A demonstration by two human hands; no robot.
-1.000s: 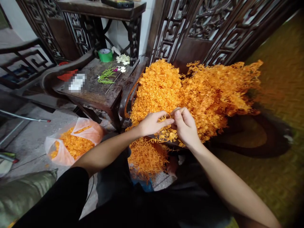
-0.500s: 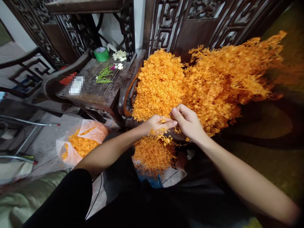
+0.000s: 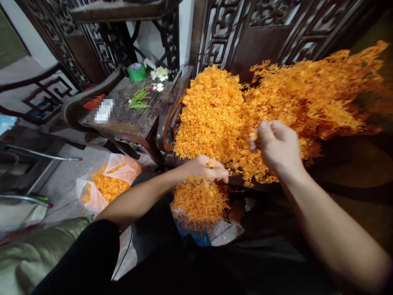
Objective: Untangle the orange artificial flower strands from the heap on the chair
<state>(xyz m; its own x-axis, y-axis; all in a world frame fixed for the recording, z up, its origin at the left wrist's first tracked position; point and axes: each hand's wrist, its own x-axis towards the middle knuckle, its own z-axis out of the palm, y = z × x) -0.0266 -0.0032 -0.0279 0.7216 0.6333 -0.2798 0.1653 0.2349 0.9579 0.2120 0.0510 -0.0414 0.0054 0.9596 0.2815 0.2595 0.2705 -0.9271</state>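
Observation:
A big heap of orange flower sprigs (image 3: 233, 110) lies on a dark wooden chair in front of me. My left hand (image 3: 205, 169) is closed in a pinch on a small orange sprig (image 3: 199, 179) at the heap's front edge. My right hand (image 3: 278, 144) is raised over the heap to the right, fingers curled shut on a small orange bit at its fingertips. Below the hands hangs another bunch of orange stripped stems (image 3: 199, 203).
A plastic bag of orange petals (image 3: 106, 186) sits on the floor at left. A dark wooden side table (image 3: 129, 119) carries a green tape roll (image 3: 136, 71), white flowers (image 3: 159, 73) and green stems (image 3: 138, 99). Carved wooden panels (image 3: 264, 28) stand behind. A green cushion (image 3: 37, 250) lies at lower left.
My two hands, pinching together at the heap's front edge, have parted. The right hand has lifted up and to the right with a small orange piece. The left hand stays low.

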